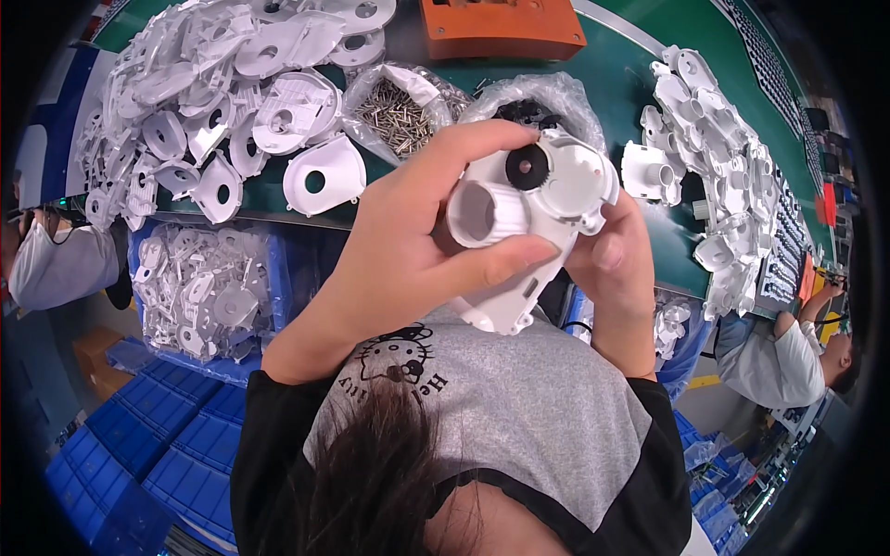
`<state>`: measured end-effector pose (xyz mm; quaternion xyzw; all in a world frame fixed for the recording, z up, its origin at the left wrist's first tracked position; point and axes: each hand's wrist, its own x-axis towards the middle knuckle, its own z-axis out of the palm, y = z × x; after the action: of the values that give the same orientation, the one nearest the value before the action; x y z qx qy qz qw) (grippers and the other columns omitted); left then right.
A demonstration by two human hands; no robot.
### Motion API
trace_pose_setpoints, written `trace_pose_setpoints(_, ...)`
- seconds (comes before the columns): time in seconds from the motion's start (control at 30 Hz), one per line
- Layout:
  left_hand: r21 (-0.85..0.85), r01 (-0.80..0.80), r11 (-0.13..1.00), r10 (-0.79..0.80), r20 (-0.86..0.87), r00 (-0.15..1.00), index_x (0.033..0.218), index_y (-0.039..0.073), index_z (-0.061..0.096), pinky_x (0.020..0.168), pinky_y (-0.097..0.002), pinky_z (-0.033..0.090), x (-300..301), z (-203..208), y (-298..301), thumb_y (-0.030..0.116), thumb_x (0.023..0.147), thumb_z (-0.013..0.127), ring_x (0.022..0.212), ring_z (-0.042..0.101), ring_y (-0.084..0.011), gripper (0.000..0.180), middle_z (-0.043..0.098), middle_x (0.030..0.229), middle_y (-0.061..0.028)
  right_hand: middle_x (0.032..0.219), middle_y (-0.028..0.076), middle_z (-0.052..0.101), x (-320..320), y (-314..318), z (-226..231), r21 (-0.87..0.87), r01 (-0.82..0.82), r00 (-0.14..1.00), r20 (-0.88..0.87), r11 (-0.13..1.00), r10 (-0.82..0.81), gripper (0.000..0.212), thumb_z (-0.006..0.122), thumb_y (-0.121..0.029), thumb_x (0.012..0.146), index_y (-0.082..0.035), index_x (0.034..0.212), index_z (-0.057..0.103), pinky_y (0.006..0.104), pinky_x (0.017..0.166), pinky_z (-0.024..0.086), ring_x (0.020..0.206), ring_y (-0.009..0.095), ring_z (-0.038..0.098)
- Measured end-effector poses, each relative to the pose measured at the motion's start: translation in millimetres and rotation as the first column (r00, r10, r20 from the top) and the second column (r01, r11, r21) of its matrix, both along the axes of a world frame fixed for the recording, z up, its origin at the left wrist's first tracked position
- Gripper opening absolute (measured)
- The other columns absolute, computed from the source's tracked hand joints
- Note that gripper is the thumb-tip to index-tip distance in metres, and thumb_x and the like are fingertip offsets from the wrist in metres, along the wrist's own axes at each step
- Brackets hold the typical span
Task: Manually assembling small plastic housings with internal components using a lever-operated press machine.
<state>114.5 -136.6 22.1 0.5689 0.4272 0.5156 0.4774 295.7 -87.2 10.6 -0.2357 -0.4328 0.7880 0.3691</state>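
Observation:
Between my two hands, above the bench's near edge, is a white plastic housing [556, 241] with a short round tube and a rounded end. A small black wheel [527, 168] with a metal centre sits on it beside the tube. My left hand [436, 213] wraps the housing from the left, its index finger reaching to the black wheel and its thumb lying below the tube. My right hand [616, 246] grips the housing from the right; part of its fingers is hidden behind the white plastic.
Heaped white covers [199, 102] lie at the left of the green bench. Behind my hands are a bag of metal pins [399, 113], a bag of black parts [530, 113] and an orange block [505, 28]. White tube-shaped housings [718, 167] pile up on the right. Blue bins [153, 435] stand below; people sit at both sides.

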Motion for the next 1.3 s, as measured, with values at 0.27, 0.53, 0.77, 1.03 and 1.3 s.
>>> trace_pose_setpoints(0.27, -0.203, 0.083, 0.976, -0.074, 0.049, 0.996, 0.123, -0.002, 0.042, 0.084, -0.0276, 0.047, 1, 4, -2, 0.006, 0.055, 0.085, 0.1, 0.056, -0.0165, 0.081, 0.056, 0.112, -0.0124, 0.114, 0.009, 0.057, 6, 1, -8, -0.125, -0.117, 0.993, -0.015, 0.985, 0.116, 0.068, 0.075, -0.027, 0.068, 0.003, 0.122, 0.047, 0.031, 0.092, 0.042, 0.103, 0.018, 0.056)
trace_pose_setpoints(0.53, 0.015, -0.076, 0.997, 0.077, -0.083, 0.994, 0.114, 0.007, 0.053, 0.054, -0.0207, 0.043, 3, -4, -6, 0.016, 0.055, 0.086, 0.065, 0.051, -0.008, 0.069, 0.059, 0.103, -0.0031, 0.114, 0.017, 0.057, 8, 4, -20, -0.167, -0.057, 0.998, -0.02, 0.984, 0.055, 0.068, 0.063, -0.037, 0.069, 0.008, 0.118, 0.05, 0.0344, 0.088, 0.047, 0.1, 0.024, 0.06)
trace_pose_setpoints(0.77, 0.3, -0.052, 0.953, 0.157, -0.339, 0.928, 0.109, 0.006, 0.055, 0.058, -0.0235, 0.04, -1, 1, -2, 0.017, 0.048, 0.089, 0.077, 0.052, -0.0144, 0.071, 0.056, 0.09, -0.0067, 0.113, 0.016, 0.053, -1, 10, -31, 0.53, 0.034, 0.99, 0.095, 0.847, -0.1, 0.062, 0.061, -0.036, 0.073, 0.005, 0.119, 0.054, 0.0331, 0.09, 0.039, 0.101, 0.023, 0.051)
trace_pose_setpoints(1.03, 0.42, -0.021, 0.907, 0.214, -0.418, 0.883, 0.105, 0.008, 0.059, 0.064, -0.0282, 0.043, 1, -2, -3, 0.015, 0.047, 0.088, 0.077, 0.051, -0.0191, 0.066, 0.052, 0.089, -0.0076, 0.097, 0.014, 0.061, 1, 9, -27, 0.578, 0.061, 0.983, 0.105, 0.814, -0.148, 0.043, 0.058, -0.014, 0.07, 0.005, 0.108, 0.061, 0.0303, 0.077, 0.044, 0.087, 0.021, 0.057)
trace_pose_setpoints(1.3, 0.484, 0.005, 0.875, 0.218, -0.404, 0.888, 0.103, 0.009, 0.058, 0.058, -0.0246, 0.042, 2, -3, -3, 0.01, 0.048, 0.086, 0.071, 0.05, -0.0158, 0.061, 0.048, 0.09, -0.0071, 0.091, 0.016, 0.065, 4, 13, -28, 0.708, 0.074, 0.979, 0.082, 0.702, -0.185, 0.04, 0.061, -0.022, 0.072, 0.005, 0.102, 0.064, 0.0318, 0.07, 0.046, 0.079, 0.024, 0.061)
